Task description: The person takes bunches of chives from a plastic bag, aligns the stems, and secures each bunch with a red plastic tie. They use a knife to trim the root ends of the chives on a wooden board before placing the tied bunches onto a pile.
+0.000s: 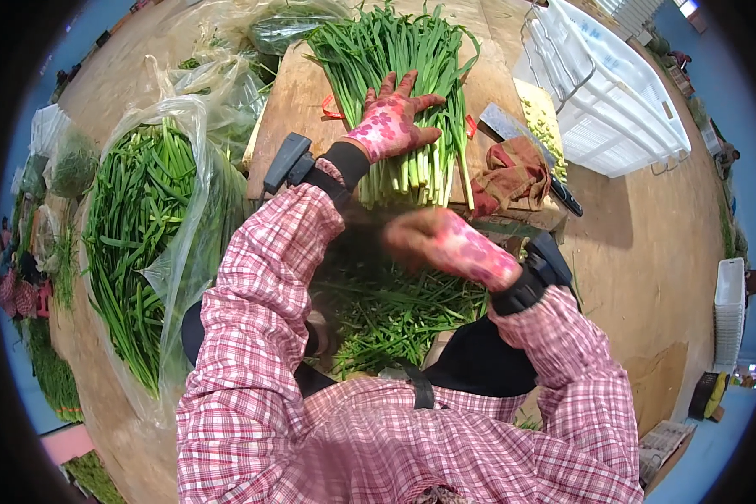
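A thick bunch of garlic chives [403,50] lies on a wooden board [298,92], leaves pointing away and pale stem ends over the near edge. Fingers spread, my left hand [395,118] in a pink flowered glove presses flat on the stems. Bits of red tie [331,107] show at both sides of the bunch. Just below the stem ends, my right hand [454,244], gloved alike, hangs in the air; motion smears its fingers. Right of the bunch lie a crumpled red-brown cloth [512,172] and a knife [502,126], its dark handle toward me.
A clear plastic bag [197,168] full of green chives [139,235] stands at left, with more bags behind. White stacked crates [613,109] stand at far right. Cut green scraps [395,323] cover the floor between my legs. Beside the knife is a yellowish block [542,118].
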`<action>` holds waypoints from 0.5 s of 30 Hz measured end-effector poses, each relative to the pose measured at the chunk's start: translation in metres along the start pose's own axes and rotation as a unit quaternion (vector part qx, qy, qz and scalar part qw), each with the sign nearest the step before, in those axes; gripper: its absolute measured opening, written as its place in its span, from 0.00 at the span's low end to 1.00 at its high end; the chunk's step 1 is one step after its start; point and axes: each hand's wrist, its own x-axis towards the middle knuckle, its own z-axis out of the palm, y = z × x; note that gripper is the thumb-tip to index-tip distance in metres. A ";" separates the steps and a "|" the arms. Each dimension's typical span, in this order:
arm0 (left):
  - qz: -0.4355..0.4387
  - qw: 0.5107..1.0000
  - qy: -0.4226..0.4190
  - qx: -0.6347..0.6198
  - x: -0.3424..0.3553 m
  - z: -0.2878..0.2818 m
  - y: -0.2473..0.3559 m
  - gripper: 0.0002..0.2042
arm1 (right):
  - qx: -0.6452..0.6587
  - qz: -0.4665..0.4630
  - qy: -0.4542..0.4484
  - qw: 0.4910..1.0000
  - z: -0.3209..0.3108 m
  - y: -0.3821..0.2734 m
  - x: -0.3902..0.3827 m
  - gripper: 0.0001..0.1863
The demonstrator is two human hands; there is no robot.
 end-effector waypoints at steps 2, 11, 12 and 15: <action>0.026 0.999 0.011 -0.016 0.004 0.008 0.010 0.29 | -0.140 -0.083 0.069 0.984 -0.023 0.019 0.027 0.18; 0.049 0.998 -0.004 0.038 0.003 0.005 0.004 0.31 | -0.190 -0.008 0.438 0.879 -0.109 0.013 0.029 0.15; 0.057 0.998 -0.004 0.037 0.006 0.005 0.007 0.31 | -0.323 -0.087 0.485 0.808 -0.133 0.045 0.049 0.16; 0.045 0.992 0.061 -0.096 0.008 0.001 -0.026 0.36 | -0.381 -0.043 0.462 0.800 -0.140 0.050 0.085 0.15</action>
